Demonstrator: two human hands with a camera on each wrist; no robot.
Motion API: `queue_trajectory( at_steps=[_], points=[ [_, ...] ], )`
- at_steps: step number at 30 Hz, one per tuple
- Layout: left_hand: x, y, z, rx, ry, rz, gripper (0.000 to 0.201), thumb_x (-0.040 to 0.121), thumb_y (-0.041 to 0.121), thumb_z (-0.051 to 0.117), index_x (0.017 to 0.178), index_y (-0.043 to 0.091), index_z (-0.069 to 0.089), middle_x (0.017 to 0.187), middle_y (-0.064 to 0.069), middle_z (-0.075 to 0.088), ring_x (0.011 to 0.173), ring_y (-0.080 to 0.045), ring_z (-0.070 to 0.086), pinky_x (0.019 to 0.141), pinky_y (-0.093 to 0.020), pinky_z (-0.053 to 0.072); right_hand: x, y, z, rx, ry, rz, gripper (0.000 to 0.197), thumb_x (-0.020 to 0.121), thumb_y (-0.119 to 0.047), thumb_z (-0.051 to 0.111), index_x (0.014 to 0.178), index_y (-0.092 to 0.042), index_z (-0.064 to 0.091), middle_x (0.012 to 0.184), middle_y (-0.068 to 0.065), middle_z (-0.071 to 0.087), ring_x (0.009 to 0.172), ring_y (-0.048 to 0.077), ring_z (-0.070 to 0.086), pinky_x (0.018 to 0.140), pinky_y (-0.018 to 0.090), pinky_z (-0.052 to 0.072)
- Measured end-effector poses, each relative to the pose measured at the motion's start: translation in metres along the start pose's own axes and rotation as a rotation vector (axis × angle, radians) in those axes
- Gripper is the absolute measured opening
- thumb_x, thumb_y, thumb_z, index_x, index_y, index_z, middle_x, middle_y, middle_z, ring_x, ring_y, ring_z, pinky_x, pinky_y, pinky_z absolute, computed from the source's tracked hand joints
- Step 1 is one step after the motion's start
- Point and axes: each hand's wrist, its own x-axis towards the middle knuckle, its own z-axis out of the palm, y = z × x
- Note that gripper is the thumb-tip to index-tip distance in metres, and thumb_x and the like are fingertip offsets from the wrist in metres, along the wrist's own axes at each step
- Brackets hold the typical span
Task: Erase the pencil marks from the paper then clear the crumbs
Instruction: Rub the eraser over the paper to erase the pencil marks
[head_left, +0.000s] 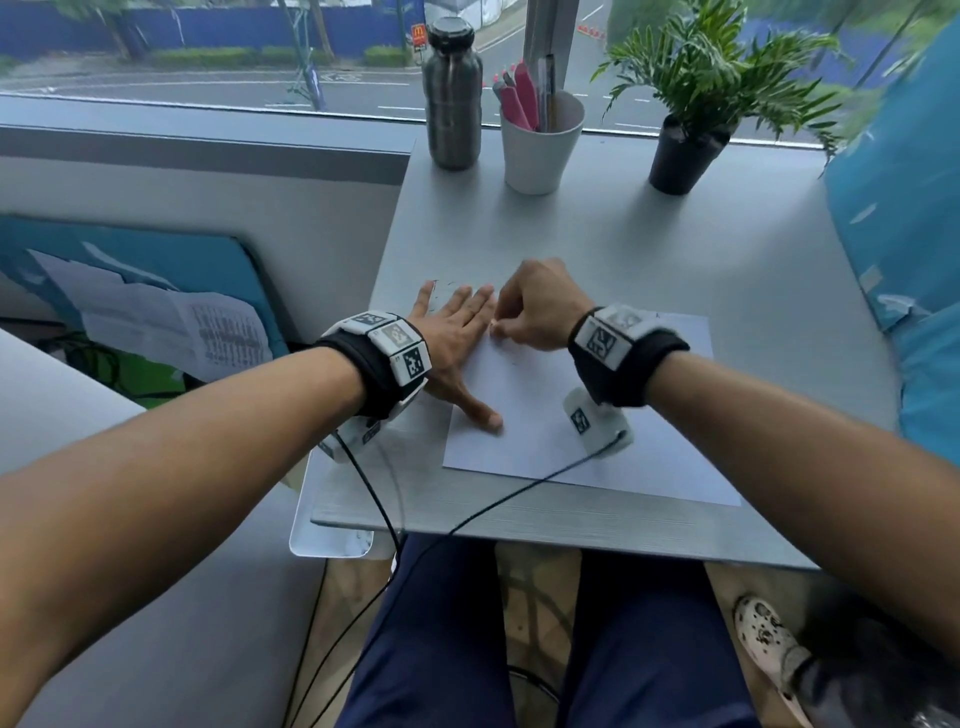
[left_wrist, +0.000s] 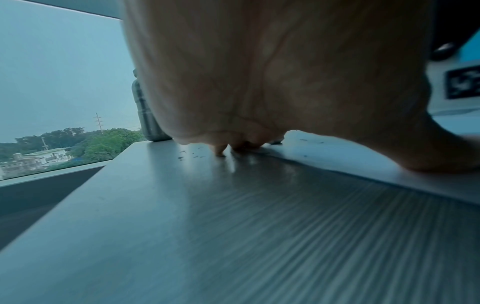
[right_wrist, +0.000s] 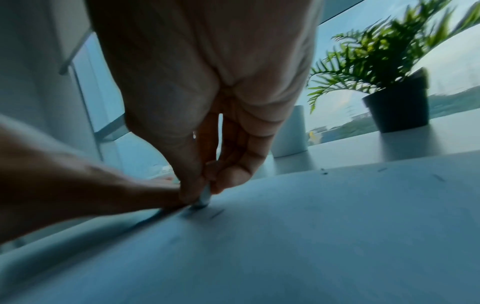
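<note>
Rubbing with the small eraser (right_wrist: 205, 196) pinched in my right hand (head_left: 537, 306); my left hand (head_left: 457, 332) lies flat on the paper (head_left: 597, 415), near its far left corner. Thin paper wrinkles easily, so I press close beside the eraser.

At frame centre the right hand (right_wrist: 207, 115) pinches a small eraser (right_wrist: 205, 197) down onto the paper (right_wrist: 285, 236); crumbs (right_wrist: 324, 171) lie at right, a potted plant (right_wrist: 397, 107) upper right.

The paper (head_left: 587, 410) is plain white on a pale grey table (head_left: 675, 249) with fine streaks at its near edge. Far off stand a silver bottle (head_left: 452, 98), a white cup (head_left: 540, 150) of pink pens (head_left: 517, 101), and a green plant (head_left: 722, 67) in a black pot (head_left: 683, 156).
</note>
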Motion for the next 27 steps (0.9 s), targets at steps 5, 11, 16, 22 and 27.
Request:
queue_trajectory(
  at_steps=[5,11,16,22,27],
  points=[
    [0.002,-0.001,0.004,0.024,0.009,0.004,0.16,0.041,0.1,0.052,0.148,0.015,-0.031,0.156,0.0,-0.037,0.144,-0.022,-0.033,0.112,-0.056,-0.024,-0.054,-0.013,0.013,0.012,-0.245,-0.101,0.002,0.072,-0.017,0.079,0.073,-0.015,0.079,0.052,-0.015,0.058,0.045,-0.002,0.054,0.052,0.004,0.038],
    [-0.003,0.003,0.0,0.005,0.01,-0.006,0.158,0.043,0.098,0.056,0.148,0.018,-0.031,0.158,0.0,-0.034,0.144,-0.02,-0.031,0.112,-0.053,-0.025,0.008,0.008,-0.007,-0.025,0.009,0.005,0.01,0.072,-0.017,0.075,0.079,-0.01,0.079,0.075,0.008,0.075,0.069,0.019,0.067,0.067,0.026,0.052],
    [-0.002,0.002,0.002,0.015,0.013,-0.007,0.163,0.039,0.098,0.058,0.15,0.016,-0.029,0.157,0.001,-0.035,0.144,-0.02,-0.033,0.113,-0.054,-0.024,-0.043,0.006,0.01,0.048,-0.092,-0.051,0.006,0.073,-0.015,0.077,0.078,-0.013,0.079,0.066,-0.003,0.072,0.057,0.007,0.062,0.061,0.011,0.046],
    [-0.005,0.005,0.0,0.01,0.001,-0.001,0.163,0.039,0.098,0.057,0.149,0.016,-0.03,0.157,0.0,-0.036,0.143,-0.02,-0.034,0.112,-0.054,-0.025,-0.04,0.008,0.001,0.073,-0.106,-0.071,0.006,0.074,-0.019,0.079,0.078,-0.014,0.079,0.069,-0.003,0.073,0.053,0.002,0.06,0.065,0.017,0.05],
    [-0.009,0.004,0.0,0.028,0.083,0.017,0.163,0.037,0.101,0.053,0.152,0.013,-0.023,0.16,-0.004,-0.029,0.145,-0.022,-0.029,0.112,-0.058,-0.022,-0.022,0.038,-0.008,0.07,-0.06,0.116,0.003,0.077,-0.021,0.077,0.079,-0.02,0.078,0.065,-0.008,0.064,0.059,0.0,0.055,0.058,0.013,0.041]
  ],
)
